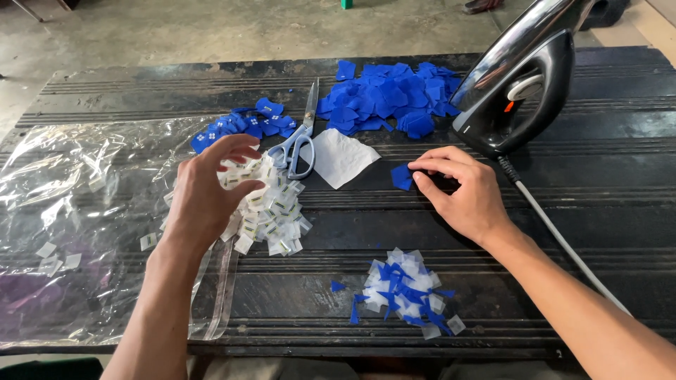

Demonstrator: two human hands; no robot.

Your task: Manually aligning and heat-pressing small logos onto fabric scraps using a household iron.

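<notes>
My left hand (209, 188) rests on a heap of small white labels (274, 211), its fingers curled around a few of them. My right hand (461, 188) presses its fingertips on a small blue fabric piece (401, 176) lying flat on the dark table (352, 232). An electric iron (524, 84) stands upright just beyond my right hand, its cord (563, 243) running along my right forearm.
Scissors (299, 137) with pale blue handles and a white paper scrap (343, 156) lie between my hands. A big pile of blue pieces (384, 98) and a smaller one (246, 125) sit farther back. Mixed blue-and-white trimmings (408, 292) lie near the front edge. A clear plastic bag (70, 211) covers the left.
</notes>
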